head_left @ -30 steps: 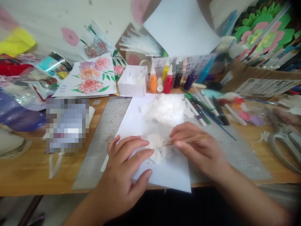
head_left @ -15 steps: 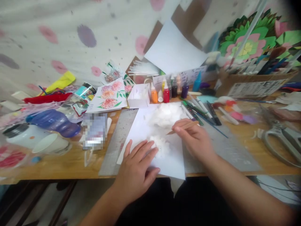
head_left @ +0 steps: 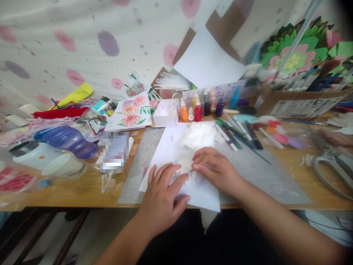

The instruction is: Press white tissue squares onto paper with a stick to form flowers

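My left hand [head_left: 162,191] lies flat with its fingers spread, pressing down a white sheet of paper [head_left: 201,193] on a grey cutting mat [head_left: 264,176]. To its right, my right hand [head_left: 217,170] has its fingers pressed together, the tips pinching at a small white fluffy clump [head_left: 184,170] on the sheet. What the fingers hold, if anything, is hidden. A larger heap of the same white fluffy stuff [head_left: 194,138] covers the far end of the sheet.
Small paint bottles [head_left: 198,112] and a white box [head_left: 167,112] stand behind the sheet. Pens [head_left: 234,132] lie to its right, scissors [head_left: 331,169] further right. A flower painting [head_left: 132,114], a blue bottle [head_left: 66,139] and a white cup [head_left: 62,167] are on the left.
The thin wooden stick seen in my right hand earlier no longer shows. That hand has moved left and down onto the small clump. My left hand stays on the sheet.
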{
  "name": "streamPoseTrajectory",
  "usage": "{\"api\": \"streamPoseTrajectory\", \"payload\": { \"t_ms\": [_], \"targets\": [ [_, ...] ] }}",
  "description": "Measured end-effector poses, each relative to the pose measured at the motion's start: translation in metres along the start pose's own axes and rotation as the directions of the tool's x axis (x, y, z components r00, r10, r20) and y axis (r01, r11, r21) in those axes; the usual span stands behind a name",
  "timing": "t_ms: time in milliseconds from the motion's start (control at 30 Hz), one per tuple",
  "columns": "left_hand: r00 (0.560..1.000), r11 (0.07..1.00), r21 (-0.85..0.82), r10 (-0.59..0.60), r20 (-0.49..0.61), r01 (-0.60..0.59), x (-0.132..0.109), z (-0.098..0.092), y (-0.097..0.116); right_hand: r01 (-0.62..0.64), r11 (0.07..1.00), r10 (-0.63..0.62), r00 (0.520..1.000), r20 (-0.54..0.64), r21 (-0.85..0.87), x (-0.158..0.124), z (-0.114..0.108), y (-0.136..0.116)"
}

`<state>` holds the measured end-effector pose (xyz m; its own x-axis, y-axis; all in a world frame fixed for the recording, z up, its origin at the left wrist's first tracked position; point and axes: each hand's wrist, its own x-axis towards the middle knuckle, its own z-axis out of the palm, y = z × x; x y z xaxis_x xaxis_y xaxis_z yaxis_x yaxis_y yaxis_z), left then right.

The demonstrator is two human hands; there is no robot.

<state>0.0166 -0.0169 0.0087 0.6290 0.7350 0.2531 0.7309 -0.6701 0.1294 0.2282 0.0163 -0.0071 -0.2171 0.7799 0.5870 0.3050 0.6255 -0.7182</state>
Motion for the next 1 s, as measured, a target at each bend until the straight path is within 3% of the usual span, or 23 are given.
{"api": "streamPoseTrajectory", "payload": {
  "t_ms": [467,700,1000],
  "targets": [
    [0.999,0.992,-0.122,-0.030,0.044,0.035,0.003,0.003,-0.006,-0.106,0.992,0.115,0.984,0.135,-0.075,0.005,-0.010,-0.012],
    [0.998,0.981,-0.183,-0.065,0.021,0.067,0.002,0.005,-0.006,-0.149,0.989,0.150,0.986,0.078,-0.012,0.006,-0.012,-0.014],
    [0.997,0.976,-0.205,-0.078,-0.018,0.073,0.003,0.009,-0.008,-0.121,0.989,0.129,0.987,0.099,-0.089,0.006,-0.010,-0.015]
  ]
}}
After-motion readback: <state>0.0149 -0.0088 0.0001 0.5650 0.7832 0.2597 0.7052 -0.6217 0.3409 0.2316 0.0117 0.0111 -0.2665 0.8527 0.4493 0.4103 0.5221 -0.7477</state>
